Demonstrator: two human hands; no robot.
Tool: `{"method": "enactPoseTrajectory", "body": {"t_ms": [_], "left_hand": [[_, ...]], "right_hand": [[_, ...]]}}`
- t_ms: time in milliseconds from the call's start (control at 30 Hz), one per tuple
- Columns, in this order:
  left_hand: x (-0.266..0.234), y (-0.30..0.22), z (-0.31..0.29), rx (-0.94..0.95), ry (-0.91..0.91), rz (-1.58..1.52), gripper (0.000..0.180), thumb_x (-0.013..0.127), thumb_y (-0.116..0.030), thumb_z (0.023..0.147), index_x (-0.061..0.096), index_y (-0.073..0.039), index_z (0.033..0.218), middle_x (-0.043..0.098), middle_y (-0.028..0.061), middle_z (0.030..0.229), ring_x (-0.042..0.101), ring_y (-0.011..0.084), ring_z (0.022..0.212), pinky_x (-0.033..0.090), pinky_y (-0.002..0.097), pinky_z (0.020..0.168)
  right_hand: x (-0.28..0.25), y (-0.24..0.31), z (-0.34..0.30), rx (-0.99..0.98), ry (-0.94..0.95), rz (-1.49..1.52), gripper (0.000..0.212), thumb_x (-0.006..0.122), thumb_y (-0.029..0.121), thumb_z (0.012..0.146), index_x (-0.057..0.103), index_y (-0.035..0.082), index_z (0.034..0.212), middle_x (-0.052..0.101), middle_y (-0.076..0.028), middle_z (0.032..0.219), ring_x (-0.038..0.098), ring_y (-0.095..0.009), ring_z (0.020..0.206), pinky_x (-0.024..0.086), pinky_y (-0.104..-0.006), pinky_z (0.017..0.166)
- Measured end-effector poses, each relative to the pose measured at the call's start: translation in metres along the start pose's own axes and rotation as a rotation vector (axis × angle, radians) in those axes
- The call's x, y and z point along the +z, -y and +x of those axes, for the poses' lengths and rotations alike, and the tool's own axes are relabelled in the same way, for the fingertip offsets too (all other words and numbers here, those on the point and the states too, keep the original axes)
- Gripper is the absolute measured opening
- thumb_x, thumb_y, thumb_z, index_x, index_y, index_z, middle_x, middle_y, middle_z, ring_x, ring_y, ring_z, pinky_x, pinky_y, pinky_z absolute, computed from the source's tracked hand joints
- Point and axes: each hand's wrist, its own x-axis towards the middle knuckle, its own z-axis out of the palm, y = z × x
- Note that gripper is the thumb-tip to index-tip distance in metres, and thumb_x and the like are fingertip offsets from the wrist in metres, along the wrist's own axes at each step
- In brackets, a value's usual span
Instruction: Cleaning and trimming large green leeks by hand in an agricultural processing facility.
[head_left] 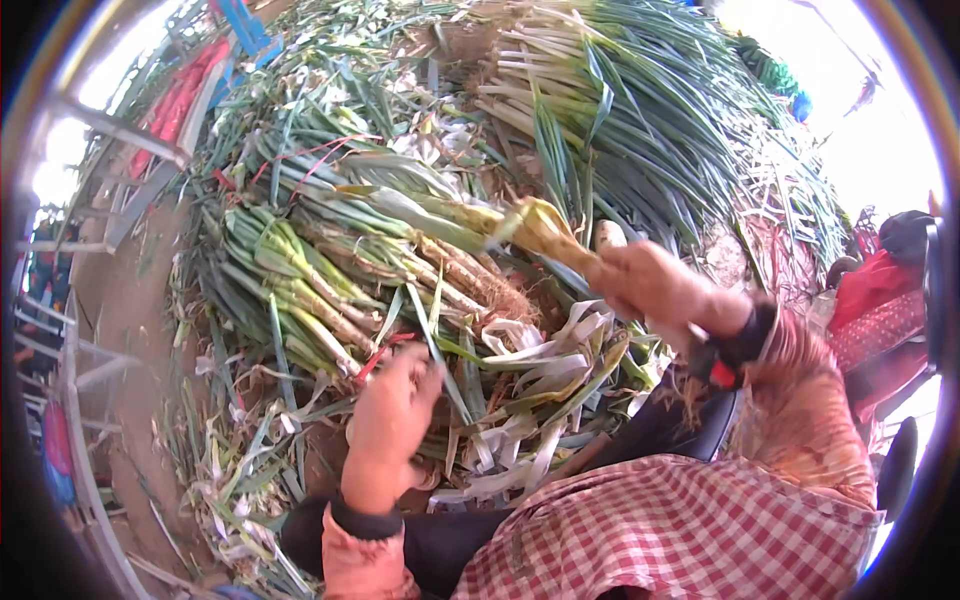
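My right hand (655, 288) is closed around a large green onion (550, 232), with yellowed, peeling outer leaves. Its green end stretches up and to the left over the piled onions. Stringy roots (687, 393) show below my right wrist. My left hand (395, 405) is beside the lower end of a tied bundle of green onions (300, 290), close to a red tie (378, 357). Motion smears the left fingers, so I cannot make out whether they hold anything. Stripped pale leaves (545, 375) lie between my hands.
A big heap of cleaned green onions (640, 110) lies at the far right. Leaf scraps (330, 90) cover much of the ground. Metal frames (90, 400) stand along the left, with a blue piece (245, 40) at the back. Red cloth (880, 290) is at the far right edge.
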Motion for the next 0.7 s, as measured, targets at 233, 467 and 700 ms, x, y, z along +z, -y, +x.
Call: {"method": "enactPoseTrajectory", "body": {"t_ms": [233,467,700], "left_hand": [[0.024,-0.010,0.026,-0.141,-0.268,-1.117,0.041,0.057,-0.039,0.077,0.046,-0.006,0.097,0.052,0.0043,0.089,0.055,0.0128,0.074,0.046,0.0238,0.058],[0.058,0.037,0.043,-0.165,-0.722,-1.494,0.036,0.061,-0.029,0.077,0.049,0.001,0.095,0.055,0.0083,0.081,0.057,0.0177,0.065,0.047,0.0301,0.054],[0.077,0.073,0.047,-0.531,-0.875,-0.703,0.055,0.054,-0.037,0.077,0.049,0.013,0.099,0.056,0.0210,0.091,0.056,0.0291,0.076,0.042,0.0368,0.071]], "right_hand": [[0.096,-0.013,-0.035,-0.300,-0.341,-0.268,0.024,0.055,0.024,0.078,0.047,0.002,0.081,0.053,-0.017,0.065,0.055,-0.032,0.062,0.043,-0.0384,0.053],[0.143,-0.038,-0.039,-0.242,0.158,-0.304,0.044,0.051,0.015,0.075,0.034,0.003,0.114,0.054,-0.019,0.089,0.055,-0.036,0.073,0.044,-0.0424,0.063],[0.160,-0.053,-0.044,-0.135,0.195,-0.224,0.036,0.051,0.017,0.076,0.039,0.003,0.106,0.055,-0.021,0.075,0.055,-0.037,0.069,0.043,-0.0428,0.059]]}}
